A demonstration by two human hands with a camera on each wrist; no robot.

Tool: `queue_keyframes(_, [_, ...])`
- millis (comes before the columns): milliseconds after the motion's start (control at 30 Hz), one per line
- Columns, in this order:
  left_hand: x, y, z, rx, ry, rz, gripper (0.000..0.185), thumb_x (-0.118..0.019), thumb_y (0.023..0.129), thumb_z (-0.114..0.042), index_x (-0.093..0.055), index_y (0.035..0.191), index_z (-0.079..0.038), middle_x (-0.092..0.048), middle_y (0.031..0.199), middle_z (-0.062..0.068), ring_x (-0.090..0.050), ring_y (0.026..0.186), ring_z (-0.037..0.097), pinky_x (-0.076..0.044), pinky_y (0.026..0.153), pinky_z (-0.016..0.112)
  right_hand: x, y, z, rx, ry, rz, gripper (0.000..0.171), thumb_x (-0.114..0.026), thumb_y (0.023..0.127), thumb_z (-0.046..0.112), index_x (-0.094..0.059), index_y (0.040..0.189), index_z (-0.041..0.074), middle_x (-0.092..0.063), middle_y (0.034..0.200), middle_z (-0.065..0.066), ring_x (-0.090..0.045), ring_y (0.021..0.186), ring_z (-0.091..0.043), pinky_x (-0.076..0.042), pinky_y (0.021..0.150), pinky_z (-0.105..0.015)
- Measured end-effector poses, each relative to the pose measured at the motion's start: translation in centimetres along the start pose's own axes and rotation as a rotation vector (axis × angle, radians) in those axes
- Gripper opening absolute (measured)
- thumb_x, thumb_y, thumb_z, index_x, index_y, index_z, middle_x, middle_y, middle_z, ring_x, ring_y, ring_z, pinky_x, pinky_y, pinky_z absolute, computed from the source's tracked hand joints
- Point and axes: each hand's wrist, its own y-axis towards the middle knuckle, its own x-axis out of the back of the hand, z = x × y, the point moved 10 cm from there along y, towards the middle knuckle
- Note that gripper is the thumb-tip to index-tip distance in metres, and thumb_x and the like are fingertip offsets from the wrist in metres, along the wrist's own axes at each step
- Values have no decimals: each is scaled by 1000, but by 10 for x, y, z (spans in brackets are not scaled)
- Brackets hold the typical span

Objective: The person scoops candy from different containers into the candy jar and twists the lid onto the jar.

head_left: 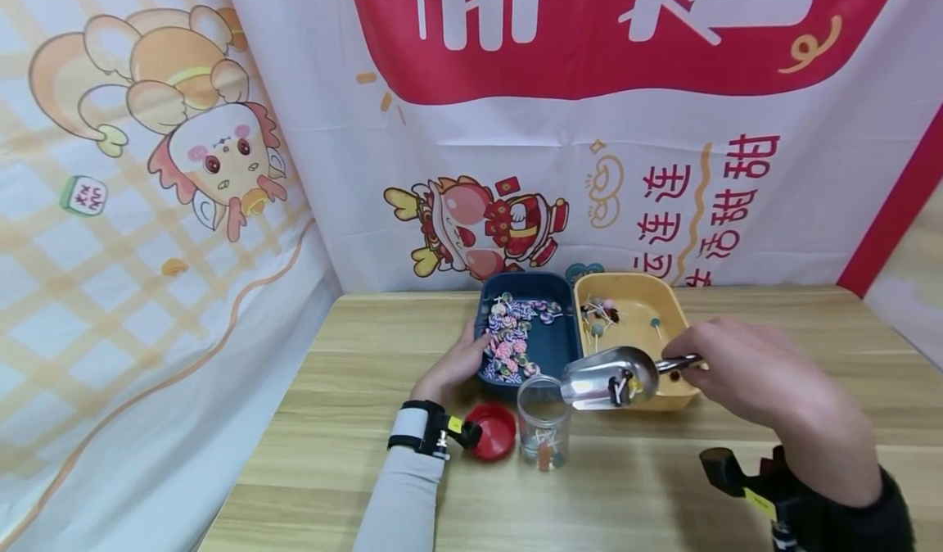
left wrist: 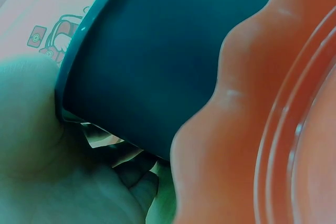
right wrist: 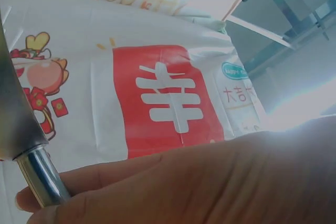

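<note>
My right hand [head_left: 744, 368] grips the handle of a metal scoop [head_left: 604, 378], which holds a few dark and yellow lollipops. The scoop's mouth is at the rim of a clear plastic jar [head_left: 543, 409]; a few lollipops lie at the jar's bottom. In the right wrist view the fingers [right wrist: 105, 174] wrap the handle. With my left hand [head_left: 458, 361] I hold the left side of a dark blue bin [head_left: 548, 347] full of swirl-patterned lollipops. The left wrist view shows curled fingers [left wrist: 139, 182] at the bin's underside.
A yellow bin [head_left: 633, 290] with scattered ball-shaped lollipops adjoins the blue one, partly behind the scoop. A red lid [head_left: 492, 433] lies left of the jar, close to my left wrist. Behind the wooden table [head_left: 354, 421] hangs a printed cloth [head_left: 354, 208].
</note>
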Motion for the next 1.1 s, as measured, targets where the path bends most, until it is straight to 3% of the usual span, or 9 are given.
queue_keyframes(300, [0, 0, -1, -4, -3, -3, 59, -34, 112, -36, -12, 165, -22, -21, 169, 10, -13, 156, 35, -7, 121, 67, 1, -4, -2, -72, -17, 20, 19, -75, 88, 8, -81, 102, 20, -71, 90, 3, -51, 69, -16, -37, 53, -31])
queue_keyframes(533, [0, -1, -1, 1, 1, 2, 59, -34, 112, -37, -12, 165, -23, -20, 169, 10, -13, 156, 34, -8, 122, 65, 2, -6, 1, -77, -26, 6, 22, -70, 88, 6, -81, 97, 23, -63, 79, 7, -48, 64, -15, -34, 51, -31])
queue_keyframes(1100, [0, -2, -1, 6, 10, -9, 59, -35, 112, -36, -13, 165, -23, -19, 170, 10, -12, 156, 35, -8, 122, 65, 3, -9, 1, -90, -32, 27, 21, -69, 90, 6, -79, 94, 25, -63, 81, 6, -49, 68, -16, -34, 53, -32])
